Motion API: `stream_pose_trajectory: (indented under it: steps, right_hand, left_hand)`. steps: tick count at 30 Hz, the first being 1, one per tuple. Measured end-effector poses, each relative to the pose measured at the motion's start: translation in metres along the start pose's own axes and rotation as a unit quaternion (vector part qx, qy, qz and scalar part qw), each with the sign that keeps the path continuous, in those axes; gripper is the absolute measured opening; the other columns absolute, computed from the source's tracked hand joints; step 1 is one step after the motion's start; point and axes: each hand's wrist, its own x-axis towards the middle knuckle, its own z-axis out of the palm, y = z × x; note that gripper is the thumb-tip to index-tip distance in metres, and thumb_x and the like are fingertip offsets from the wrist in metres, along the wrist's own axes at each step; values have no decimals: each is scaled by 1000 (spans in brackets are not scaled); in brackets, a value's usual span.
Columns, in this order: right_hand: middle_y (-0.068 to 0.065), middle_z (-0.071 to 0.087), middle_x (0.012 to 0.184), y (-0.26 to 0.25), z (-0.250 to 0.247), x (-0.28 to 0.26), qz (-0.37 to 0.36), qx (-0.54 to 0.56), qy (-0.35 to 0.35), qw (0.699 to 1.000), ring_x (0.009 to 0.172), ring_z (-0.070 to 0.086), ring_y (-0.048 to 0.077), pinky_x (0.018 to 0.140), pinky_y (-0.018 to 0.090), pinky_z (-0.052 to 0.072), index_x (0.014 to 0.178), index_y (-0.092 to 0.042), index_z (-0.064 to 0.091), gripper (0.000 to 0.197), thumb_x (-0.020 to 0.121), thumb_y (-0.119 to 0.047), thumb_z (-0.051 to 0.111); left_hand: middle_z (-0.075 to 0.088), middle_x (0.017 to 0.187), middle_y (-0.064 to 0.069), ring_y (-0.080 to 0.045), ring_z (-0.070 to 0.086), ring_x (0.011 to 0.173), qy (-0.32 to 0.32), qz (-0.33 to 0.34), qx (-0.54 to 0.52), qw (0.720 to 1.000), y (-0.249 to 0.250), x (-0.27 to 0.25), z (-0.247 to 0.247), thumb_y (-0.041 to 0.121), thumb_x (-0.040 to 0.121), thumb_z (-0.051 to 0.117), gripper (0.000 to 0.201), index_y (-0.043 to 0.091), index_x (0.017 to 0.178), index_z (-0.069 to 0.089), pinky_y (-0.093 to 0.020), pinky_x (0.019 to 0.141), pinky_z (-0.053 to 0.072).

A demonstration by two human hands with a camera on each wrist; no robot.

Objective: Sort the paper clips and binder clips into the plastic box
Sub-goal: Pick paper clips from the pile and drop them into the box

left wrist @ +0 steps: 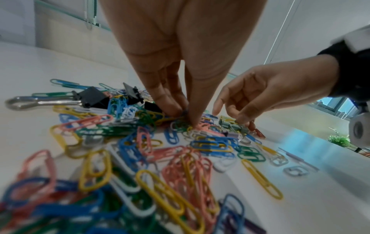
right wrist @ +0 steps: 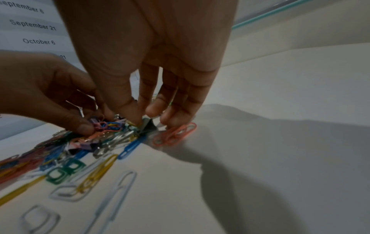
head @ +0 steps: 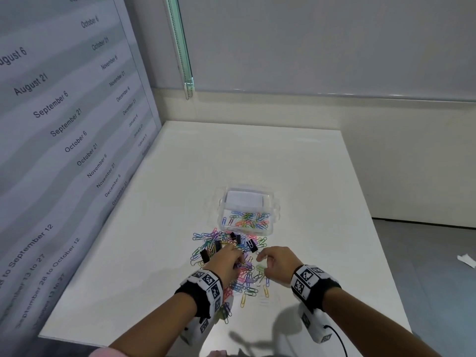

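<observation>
A heap of coloured paper clips [head: 219, 247] [left wrist: 180, 159] mixed with black binder clips [head: 251, 245] [left wrist: 93, 98] lies on the white table. Just behind it stands the clear plastic box [head: 276, 207]; its near compartment holds several paper clips. My left hand [head: 238, 256] [left wrist: 186, 114] [right wrist: 90, 126] reaches into the heap, thumb and fingers pinching a small bunch of paper clips. My right hand [head: 261, 261] [right wrist: 145, 120] [left wrist: 240, 121] is beside it at the heap's right edge, fingertips curled down on a small pale green binder clip [head: 260, 267] [right wrist: 148, 127].
A wall panel printed with dates [head: 64, 124] runs along the table's left side. The table's right edge [head: 381, 253] drops to a grey floor with a white scrap [head: 466, 260]. Loose paper clips [right wrist: 96, 175] lie spread on the table towards me.
</observation>
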Motion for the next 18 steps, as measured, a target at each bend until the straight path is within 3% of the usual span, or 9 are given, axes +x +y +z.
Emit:
stream_pose_trajectory:
  steps: [5, 8, 12, 15, 18]
  right_hand:
    - [-5, 50, 87, 3, 1, -2, -15, -20, -37, 999, 81, 47, 12, 75, 22, 37, 105, -27, 63, 28, 77, -30, 66]
    - [-9, 48, 81, 2, 2, 0, -23, -28, -50, 998, 78, 45, 11, 68, 19, 34, 102, -25, 64, 26, 77, -27, 67]
    - [-11, 52, 69, 1, 1, 2, -5, 12, -40, 999, 58, 46, 0, 54, 11, 34, 91, -20, 67, 19, 73, -21, 72]
    - [-6, 59, 70, 2, -4, 4, 2, 21, -32, 999, 64, 51, 6, 57, 10, 36, 86, -18, 71, 14, 72, -21, 72]
    - [-3, 71, 80, 3, -7, 6, 9, 43, -15, 999, 66, 52, -1, 60, 6, 36, 85, -16, 74, 12, 75, -19, 68]
  left_hand:
    - [56, 111, -6, -21, 57, 98, 2, -5, 12, 1000, 1, -1, -4, 10, 86, 57, 14, 10, 98, 63, -28, 86, 45]
    - [63, 107, -7, -21, 61, 96, 5, -11, 0, 1000, 1, 0, -5, 8, 87, 55, 14, 9, 97, 65, -28, 84, 46]
    - [69, 101, -7, -17, 63, 90, 25, -37, -50, 998, -1, -2, -8, 5, 87, 52, 18, 10, 97, 66, -22, 77, 46]
    - [67, 90, -6, -6, 55, 70, 47, -50, -95, 993, 0, -3, -13, 6, 88, 54, 17, 10, 100, 65, -12, 61, 41]
    - [61, 83, -1, -11, 53, 71, 41, -51, -108, 992, -2, -3, -18, 7, 88, 54, 17, 13, 100, 66, -13, 59, 39]
